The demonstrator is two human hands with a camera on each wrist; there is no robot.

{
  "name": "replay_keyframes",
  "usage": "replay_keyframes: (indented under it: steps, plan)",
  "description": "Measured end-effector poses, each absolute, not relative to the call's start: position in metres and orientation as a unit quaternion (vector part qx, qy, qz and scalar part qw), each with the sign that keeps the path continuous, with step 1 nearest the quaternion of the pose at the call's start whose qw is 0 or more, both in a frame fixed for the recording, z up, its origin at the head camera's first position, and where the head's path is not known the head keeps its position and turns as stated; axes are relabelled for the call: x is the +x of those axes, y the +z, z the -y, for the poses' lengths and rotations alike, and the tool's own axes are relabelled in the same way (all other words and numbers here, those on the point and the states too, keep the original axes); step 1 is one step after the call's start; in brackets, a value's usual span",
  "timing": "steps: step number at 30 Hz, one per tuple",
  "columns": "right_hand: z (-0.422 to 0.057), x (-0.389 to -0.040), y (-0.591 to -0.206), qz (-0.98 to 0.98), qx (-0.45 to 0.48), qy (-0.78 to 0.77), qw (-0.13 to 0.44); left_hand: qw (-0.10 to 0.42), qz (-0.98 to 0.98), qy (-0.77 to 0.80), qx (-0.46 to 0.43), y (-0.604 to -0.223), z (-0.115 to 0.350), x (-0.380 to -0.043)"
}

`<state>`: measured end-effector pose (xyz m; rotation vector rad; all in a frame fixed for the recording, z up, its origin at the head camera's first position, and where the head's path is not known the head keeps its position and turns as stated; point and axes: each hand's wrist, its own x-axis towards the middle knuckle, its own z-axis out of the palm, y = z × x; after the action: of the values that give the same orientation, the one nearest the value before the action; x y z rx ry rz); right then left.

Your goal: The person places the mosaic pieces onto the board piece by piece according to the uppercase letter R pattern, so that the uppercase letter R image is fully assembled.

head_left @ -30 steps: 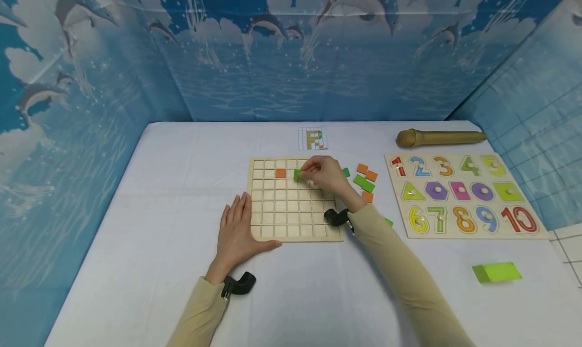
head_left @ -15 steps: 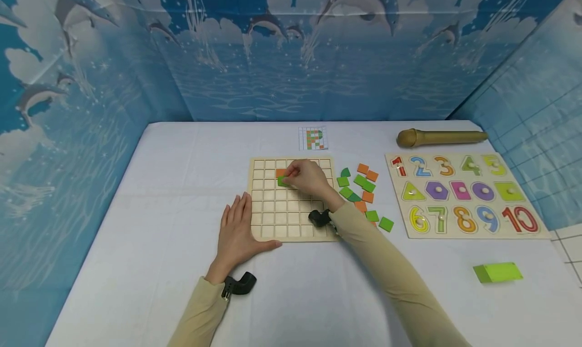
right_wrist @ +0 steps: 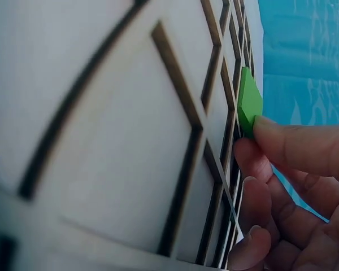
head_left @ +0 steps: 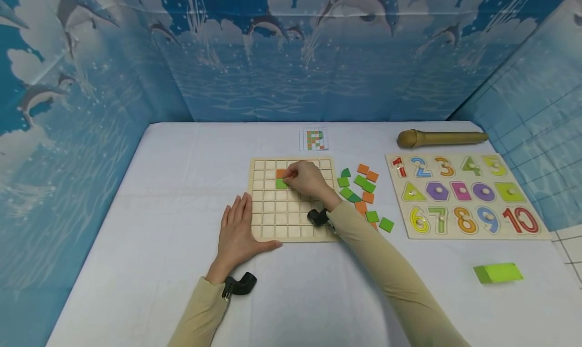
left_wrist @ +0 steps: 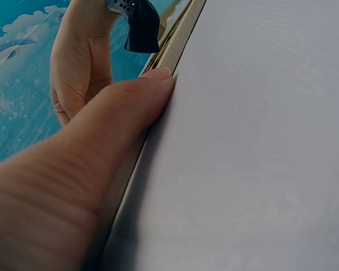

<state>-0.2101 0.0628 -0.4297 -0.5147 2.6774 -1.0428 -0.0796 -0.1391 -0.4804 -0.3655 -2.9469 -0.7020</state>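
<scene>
A wooden grid board [head_left: 295,240] lies on the white table. My right hand [head_left: 309,179] is over its upper part, pinching a green square tile [head_left: 281,184] between thumb and fingers. In the right wrist view, the green tile [right_wrist: 249,104] stands tilted at the grid, thumb tip on its edge. An orange square tile [head_left: 281,174] sits in the cell just behind it, partly covered by the fingers. My left hand [head_left: 234,238] rests spread at the board's near left corner. In the left wrist view, its thumb [left_wrist: 130,99] lies along the board's near edge.
Loose green tiles [head_left: 372,216] and orange tiles [head_left: 368,197] lie right of the board. Behind it is a small pattern card [head_left: 314,139]. Farther right are a number puzzle board [head_left: 402,228], a brown club-shaped stick [head_left: 441,138] and a green block [head_left: 497,273].
My right hand has carried the green tile leftward and slightly nearer, to the cell in front of the orange tile. The tile now lies lower at the grid. My left hand has stayed put.
</scene>
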Motion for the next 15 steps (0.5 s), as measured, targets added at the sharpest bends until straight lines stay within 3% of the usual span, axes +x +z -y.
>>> replay_keyframes:
  steps: [15]
  plan:
    - [-0.0632,-0.2085,-0.4233,-0.918,-0.175,-0.337,0.116,0.035,0.967,-0.224,-0.116,-0.4797,0.1399,-0.0806]
